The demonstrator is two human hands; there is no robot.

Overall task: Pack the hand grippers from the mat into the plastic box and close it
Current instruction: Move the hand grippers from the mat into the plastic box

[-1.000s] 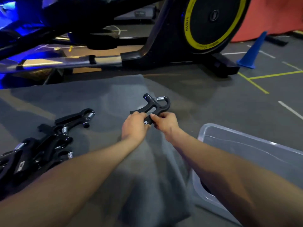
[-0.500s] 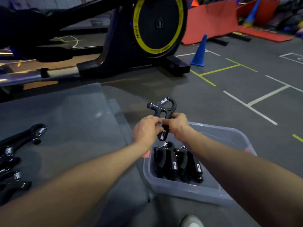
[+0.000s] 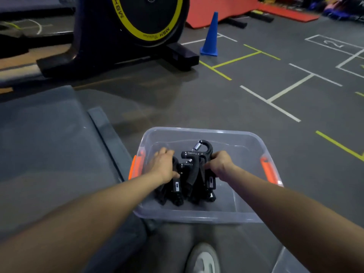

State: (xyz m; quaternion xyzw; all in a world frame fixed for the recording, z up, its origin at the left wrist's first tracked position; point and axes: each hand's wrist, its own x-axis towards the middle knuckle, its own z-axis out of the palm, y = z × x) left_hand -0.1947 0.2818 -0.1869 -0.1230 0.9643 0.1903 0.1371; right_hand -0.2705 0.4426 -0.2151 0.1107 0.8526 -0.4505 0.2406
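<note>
A clear plastic box (image 3: pixel 197 217) with orange latches (image 3: pixel 268 170) stands open on the floor in front of me. Several black hand grippers (image 3: pixel 177 194) stand packed together inside it. One hand gripper (image 3: pixel 197 154) with a silver spring sticks up above the rest in the middle. My left hand (image 3: pixel 163 164) is inside the box, with its fingers curled over the grippers on the left. My right hand (image 3: pixel 218 164) grips the handles on the right side of the bunch. The grey mat (image 3: pixel 49 154) lies to the left; the part in view shows no grippers.
A black exercise bike (image 3: pixel 128 26) with a yellow-ringed wheel stands behind the mat. A blue cone (image 3: pixel 210 36) sits on the lined gym floor beyond. My shoe (image 3: pixel 202 259) is below the box. A clear plastic piece (image 3: pixel 289 261), perhaps the lid, shows at the bottom right.
Both hands carried one hand gripper from above the mat to the right and lowered it into the box among the others. My view turned right, and the pile on the mat left the frame.
</note>
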